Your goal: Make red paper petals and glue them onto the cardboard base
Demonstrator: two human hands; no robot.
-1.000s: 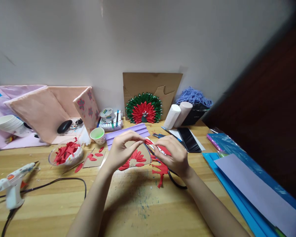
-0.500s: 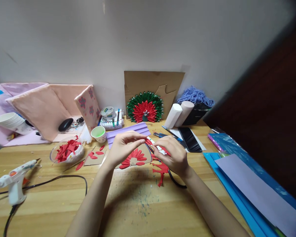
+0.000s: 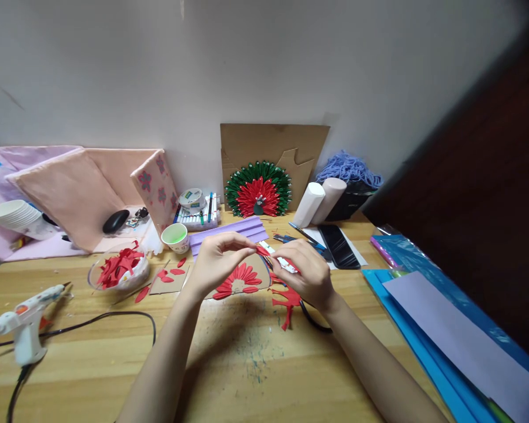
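My left hand [image 3: 218, 260] and my right hand [image 3: 306, 272] meet over the middle of the wooden table, both pinching a small red paper petal [image 3: 263, 251] between their fingertips. Under them lies a cardboard half-disc with red petals fanned on it [image 3: 240, 280]. A cut red paper scrap [image 3: 286, 299] lies just below my right hand. Loose red petals [image 3: 167, 275] rest on a cardboard piece to the left.
A glue gun [image 3: 22, 320] with its black cord stands at front left. A glass bowl of red scraps [image 3: 119, 269], a green-filled paper cup [image 3: 175, 237], marker pens [image 3: 198, 214], a finished red-green fan [image 3: 258, 192], a phone [image 3: 338, 247] and blue and purple sheets [image 3: 441, 329] surround the hands.
Both hands stay pinched on the red petal and have drifted slightly up and left in view; the view itself has shifted a little.
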